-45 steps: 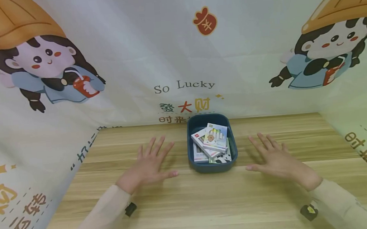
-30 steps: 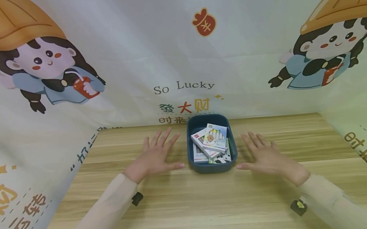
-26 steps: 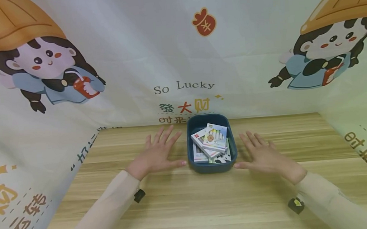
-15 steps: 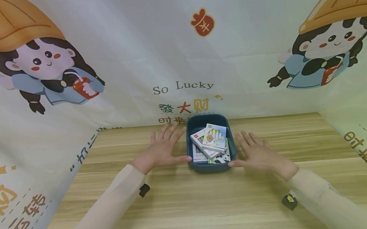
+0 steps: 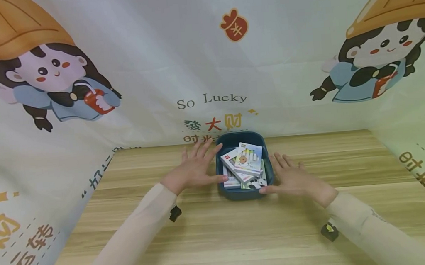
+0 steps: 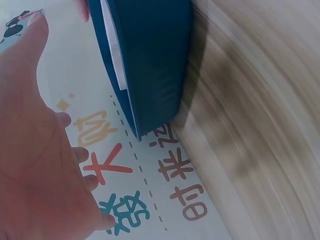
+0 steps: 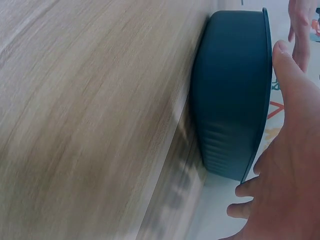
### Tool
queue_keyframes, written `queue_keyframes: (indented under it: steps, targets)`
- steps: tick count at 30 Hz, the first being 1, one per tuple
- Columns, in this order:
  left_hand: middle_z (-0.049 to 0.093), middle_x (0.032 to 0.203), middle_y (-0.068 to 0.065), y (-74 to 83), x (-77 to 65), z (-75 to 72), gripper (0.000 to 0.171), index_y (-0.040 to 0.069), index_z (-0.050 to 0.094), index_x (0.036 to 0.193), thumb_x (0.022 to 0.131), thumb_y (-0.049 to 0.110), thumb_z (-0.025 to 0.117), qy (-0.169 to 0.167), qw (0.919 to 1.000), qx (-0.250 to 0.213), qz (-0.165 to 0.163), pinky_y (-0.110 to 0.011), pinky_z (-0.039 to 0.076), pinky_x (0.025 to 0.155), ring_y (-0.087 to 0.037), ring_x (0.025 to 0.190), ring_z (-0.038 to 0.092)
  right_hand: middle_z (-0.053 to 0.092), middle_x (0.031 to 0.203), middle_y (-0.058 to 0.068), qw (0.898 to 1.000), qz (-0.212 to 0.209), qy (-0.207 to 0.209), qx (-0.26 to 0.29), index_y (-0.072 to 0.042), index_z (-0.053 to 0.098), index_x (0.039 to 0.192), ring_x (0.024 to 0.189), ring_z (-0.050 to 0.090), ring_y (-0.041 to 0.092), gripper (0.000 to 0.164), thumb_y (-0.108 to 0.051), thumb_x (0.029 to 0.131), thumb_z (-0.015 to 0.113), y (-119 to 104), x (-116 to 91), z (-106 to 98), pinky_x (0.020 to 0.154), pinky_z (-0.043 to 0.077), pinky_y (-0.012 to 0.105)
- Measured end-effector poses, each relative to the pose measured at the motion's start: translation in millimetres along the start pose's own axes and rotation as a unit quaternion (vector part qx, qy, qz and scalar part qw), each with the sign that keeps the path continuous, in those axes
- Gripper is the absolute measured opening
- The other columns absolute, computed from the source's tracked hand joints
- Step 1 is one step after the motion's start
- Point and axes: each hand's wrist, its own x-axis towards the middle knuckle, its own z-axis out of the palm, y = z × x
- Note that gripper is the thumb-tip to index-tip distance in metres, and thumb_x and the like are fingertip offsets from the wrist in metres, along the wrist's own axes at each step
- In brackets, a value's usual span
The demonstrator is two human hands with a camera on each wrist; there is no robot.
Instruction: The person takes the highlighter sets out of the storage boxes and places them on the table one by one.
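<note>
A dark blue plastic bin (image 5: 245,194) stands on the wooden table near its back edge. Several small flat cartons lie piled in it. The top carton (image 5: 249,158) shows a row of pens or crayons and a bear, and a panda is printed on a lower carton (image 5: 258,182). My left hand (image 5: 196,170) is spread at the bin's left side, its thumb and index fingertip overlapping the rim in the head view. At the right side my right hand (image 5: 295,179) is spread too, with the thumb tip close to the front right corner. Neither hand curls round anything.
The wooden table (image 5: 236,239) stretches in front of the bin and to both sides. A white printed cloth (image 5: 147,71) hangs right behind the table and along its left and right sides. Small black cameras sit under both wrists.
Both hands have moved inward from either side, up to the bin's edges, fingers still spread. The bin and its cartons have stayed in place.
</note>
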Motion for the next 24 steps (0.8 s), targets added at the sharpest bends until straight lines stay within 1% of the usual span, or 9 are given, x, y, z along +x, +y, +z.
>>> queue_keyframes:
  steps: [6, 12, 16, 20, 24]
  targets:
    - [-0.003, 0.169, -0.007, 8.6, 9.2, -2.5, 0.101, 0.033, 0.003, 0.16, 0.083, 0.079, 0.051, 0.001, 1.0, 0.008, 0.005, -0.073, 0.001, 0.117, -0.038, 0.155, -0.006, 0.009, 0.165, 0.026, 1.0, 0.004, -0.002, -0.002, 0.001, 0.009, 0.158, 0.151, 0.012, 0.049, 0.121, -0.083, 0.08, 0.05, -2, 2, 0, 0.109, 0.016, 0.08]
    - [-0.002, 0.169, -0.006, 20.6, 20.5, -7.9, 0.101, 0.032, 0.005, 0.16, 0.084, 0.078, 0.052, -0.017, 0.9997, 0.017, 0.005, -0.071, 0.001, 0.119, -0.038, 0.156, -0.001, 0.012, 0.164, 0.025, 1.0, 0.002, 0.002, -0.007, 0.001, 0.01, 0.157, 0.15, 0.015, 0.049, 0.121, -0.083, 0.08, 0.05, -3, 2, 0, 0.108, 0.018, 0.08]
    - [-0.001, 0.169, -0.007, 26.2, 28.2, -9.0, 0.1, 0.031, 0.004, 0.16, 0.085, 0.076, 0.052, -0.029, 0.999, 0.024, 0.025, -0.07, 0.004, 0.12, -0.038, 0.156, 0.001, 0.015, 0.164, 0.026, 1.0, -0.002, 0.007, -0.013, 0.002, 0.012, 0.157, 0.15, 0.017, 0.049, 0.12, -0.083, 0.08, 0.05, -4, 2, -1, 0.107, 0.019, 0.08]
    - [0.001, 0.169, -0.007, 30.1, 36.7, -8.0, 0.101, 0.031, 0.003, 0.16, 0.084, 0.076, 0.053, -0.033, 0.9983, 0.02, 0.044, -0.068, 0.007, 0.121, -0.037, 0.156, 0.001, 0.014, 0.164, 0.024, 1.0, -0.001, 0.005, -0.013, 0.001, 0.012, 0.157, 0.151, 0.015, 0.048, 0.12, -0.083, 0.079, 0.051, -6, 2, -2, 0.108, 0.019, 0.08]
    - [0.002, 0.169, -0.008, 34.5, 44.2, -7.8, 0.101, 0.03, 0.005, 0.16, 0.084, 0.075, 0.054, -0.037, 0.9978, 0.017, 0.053, -0.066, 0.007, 0.122, -0.037, 0.156, 0.001, 0.015, 0.164, 0.023, 1.0, 0.0, 0.003, -0.012, 0.0, 0.013, 0.157, 0.151, 0.014, 0.047, 0.12, -0.081, 0.079, 0.053, -8, 1, -4, 0.109, 0.018, 0.08]
